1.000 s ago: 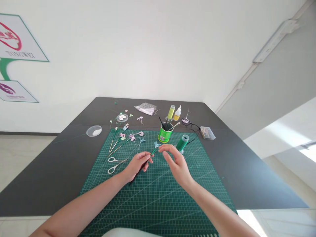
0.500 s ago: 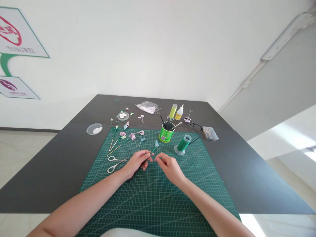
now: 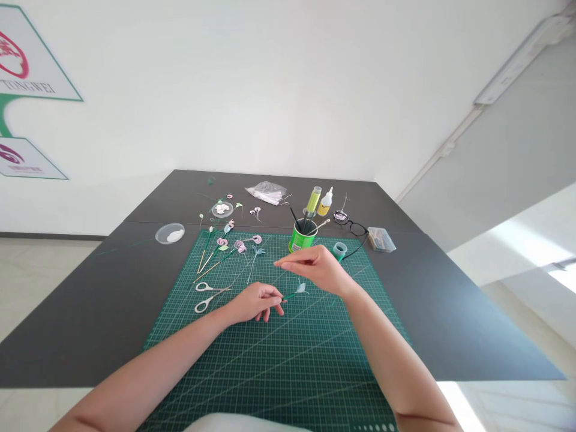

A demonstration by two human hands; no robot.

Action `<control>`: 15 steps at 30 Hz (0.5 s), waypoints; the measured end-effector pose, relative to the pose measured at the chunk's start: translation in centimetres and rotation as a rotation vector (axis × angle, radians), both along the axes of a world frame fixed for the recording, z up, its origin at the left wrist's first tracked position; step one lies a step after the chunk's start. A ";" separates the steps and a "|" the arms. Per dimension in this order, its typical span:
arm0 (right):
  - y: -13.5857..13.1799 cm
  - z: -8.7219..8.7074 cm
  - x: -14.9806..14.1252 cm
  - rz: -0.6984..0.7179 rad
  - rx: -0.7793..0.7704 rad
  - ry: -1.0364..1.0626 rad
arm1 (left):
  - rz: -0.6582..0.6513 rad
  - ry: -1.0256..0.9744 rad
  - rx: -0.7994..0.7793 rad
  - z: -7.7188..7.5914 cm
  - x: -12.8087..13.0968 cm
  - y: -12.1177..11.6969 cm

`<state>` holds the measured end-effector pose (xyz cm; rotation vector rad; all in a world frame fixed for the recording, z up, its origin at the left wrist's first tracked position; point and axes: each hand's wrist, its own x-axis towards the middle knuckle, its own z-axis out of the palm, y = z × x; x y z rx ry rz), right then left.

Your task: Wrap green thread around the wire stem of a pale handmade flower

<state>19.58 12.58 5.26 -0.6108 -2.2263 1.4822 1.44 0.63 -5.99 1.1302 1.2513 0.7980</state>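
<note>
My left hand (image 3: 254, 302) is closed on the green stem of a small pale-blue flower (image 3: 301, 288), low over the green cutting mat (image 3: 279, 366). The bloom points to the right. Above and to the right of it, my right hand (image 3: 320, 270) is raised with fingertips pinched together; whatever they hold, if anything, is too fine to see. Behind that hand, a green thread spool (image 3: 340, 248) is partly hidden. White-handled scissors (image 3: 203, 305) lie left of my left hand. Another blue flower (image 3: 258, 251) on a thin stem rests beyond it.
Several pink flowers on sticks (image 3: 239, 246) lie at the mat's back left. Behind my right hand stand a green can (image 3: 297, 243) with tools, a yellow-green spool (image 3: 314, 199) and a glue bottle (image 3: 326, 203). Glasses (image 3: 357, 229) and a clear box (image 3: 381, 239) are at right.
My right hand has risen away from my left, up in front of the green spool. The held flower has tipped from upright-slanting to nearly level, pointing right, and sits lower.
</note>
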 end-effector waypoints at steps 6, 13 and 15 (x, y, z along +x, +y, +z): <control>2.7 -3.2 -2.7 -0.056 -0.032 0.007 | -0.063 0.089 0.038 0.6 0.2 -0.6; 3.8 -7.1 -3.5 -0.086 -0.130 0.012 | -0.090 0.150 0.106 1.3 0.6 -1.7; 3.7 -8.0 -3.5 -0.097 -0.157 0.008 | -0.084 0.175 0.135 1.7 0.7 -2.0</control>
